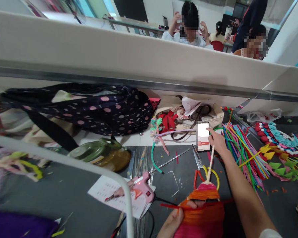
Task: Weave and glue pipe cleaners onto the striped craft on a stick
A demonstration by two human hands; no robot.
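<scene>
At the lower centre, my left hand (173, 220) is closed on the lower edge of an orange and pink craft piece (201, 216) made of rows of fuzzy stems. A red pipe cleaner (167, 205) lies across it at my fingertips, and a pale twisted strand (211, 162) rises from its top. My right hand (217, 142) reaches past it, index finger stretched onto the lit screen of a phone (203, 136) and holding nothing. Scissors (198, 158) with red and yellow handles lie just behind the craft piece, partly covered by it.
A pink glue gun (144, 188) rests on printed paper (99, 193), its cord running right. Bundled coloured pipe cleaners (243, 152) lie right of my arm. A dark polka-dot bag (109, 110) and green bottle (89, 150) stand along the partition (114, 49); other people sit beyond. A white rail (89, 165) crosses the left.
</scene>
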